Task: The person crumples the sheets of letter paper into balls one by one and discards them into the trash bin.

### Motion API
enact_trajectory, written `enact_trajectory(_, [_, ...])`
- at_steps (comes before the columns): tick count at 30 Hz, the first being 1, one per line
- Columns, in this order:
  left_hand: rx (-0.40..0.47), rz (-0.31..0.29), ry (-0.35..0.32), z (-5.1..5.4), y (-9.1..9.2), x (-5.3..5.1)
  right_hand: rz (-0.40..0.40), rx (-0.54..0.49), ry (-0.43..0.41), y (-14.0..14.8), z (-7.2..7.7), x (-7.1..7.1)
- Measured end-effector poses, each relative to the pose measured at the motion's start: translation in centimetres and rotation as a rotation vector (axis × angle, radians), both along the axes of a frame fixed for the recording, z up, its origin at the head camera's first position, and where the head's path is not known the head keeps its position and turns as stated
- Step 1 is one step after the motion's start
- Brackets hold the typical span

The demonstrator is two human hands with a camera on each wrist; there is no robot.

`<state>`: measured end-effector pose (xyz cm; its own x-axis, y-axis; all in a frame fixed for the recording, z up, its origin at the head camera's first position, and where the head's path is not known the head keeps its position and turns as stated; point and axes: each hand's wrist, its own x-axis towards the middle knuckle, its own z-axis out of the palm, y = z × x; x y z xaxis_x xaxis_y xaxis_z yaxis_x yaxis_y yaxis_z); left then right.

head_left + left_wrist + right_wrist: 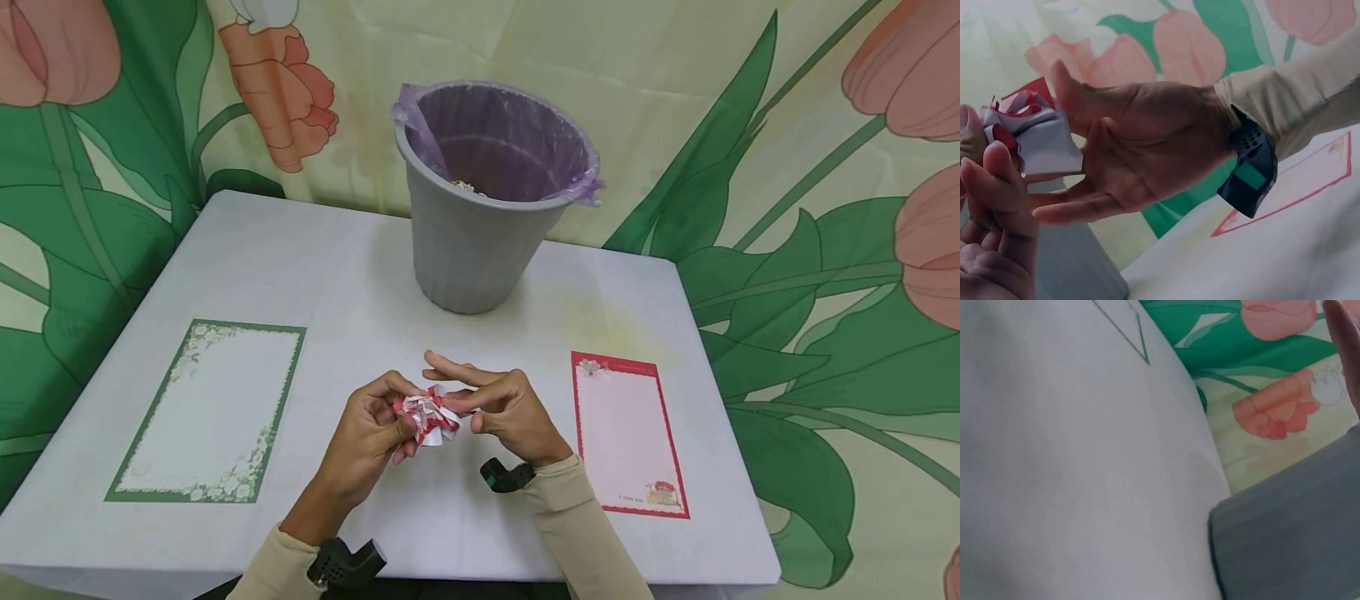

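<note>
A crumpled ball of red-and-white paper (429, 415) is held up over the table, between my two hands. My left hand (372, 427) grips it with thumb and fingers; in the left wrist view the curled fingers show close beside the folded paper (1050, 140). My right hand (513, 412) is at the ball's right side, its fingers mostly extended and a fingertip against the paper. From the left wrist, the right hand (1125, 147) appears with its palm facing the camera and fingers spread. Only a finger (1346, 344) enters the right wrist view.
A grey bin (480, 242) with a purple liner (510, 150) stands at the table's back; some scraps show inside. A green-bordered sheet (213, 412) lies left, a red-bordered sheet (626, 442) right, on the white-covered table (345, 275). A flowered curtain hangs behind.
</note>
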<state>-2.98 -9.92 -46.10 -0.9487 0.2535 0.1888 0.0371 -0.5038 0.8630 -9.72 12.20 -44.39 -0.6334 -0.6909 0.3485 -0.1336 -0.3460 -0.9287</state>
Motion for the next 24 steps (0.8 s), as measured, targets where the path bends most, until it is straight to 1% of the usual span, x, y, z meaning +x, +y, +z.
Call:
enact_trajectory(2, [0.005, -0.015, 0.001, -0.1, -0.1, 0.0, 0.027, -0.010, -0.021, -0.1, 0.1, -0.1])
enact_trajectory(5, [-0.001, -0.012, -0.031, -0.1, -0.2, 0.0, 0.004, -0.020, -0.064, -0.6, 0.2, 0.2])
enact_trajectory(9, [0.002, 0.035, -0.073, 0.1, -0.2, 0.2, -0.090, -0.037, -0.113, -1.5, 0.3, 1.0])
enact_trajectory(12, [0.014, 0.068, -0.069, 0.3, 0.0, 0.4, -0.166, -0.053, -0.121, -2.2, 0.4, 1.5])
enact_trajectory(14, [0.022, 0.086, -0.050, 0.4, 0.2, 0.5, -0.217, -0.071, -0.116, -2.5, 0.4, 1.9])
enact_trajectory(18, [0.044, 0.144, -0.027, 0.5, 0.9, 0.5, -0.339, -0.101, -0.072, -3.3, 0.3, 2.7])
enact_trajectory(21, [0.055, 0.220, -0.032, 0.7, 1.6, 0.6, -0.472, -0.095, -0.029, -4.0, 0.2, 3.4])
enact_trajectory(24, [0.032, 0.311, -0.037, 0.8, 2.3, 0.7, -0.623, -0.072, 0.015, -4.9, 0.0, 4.1])
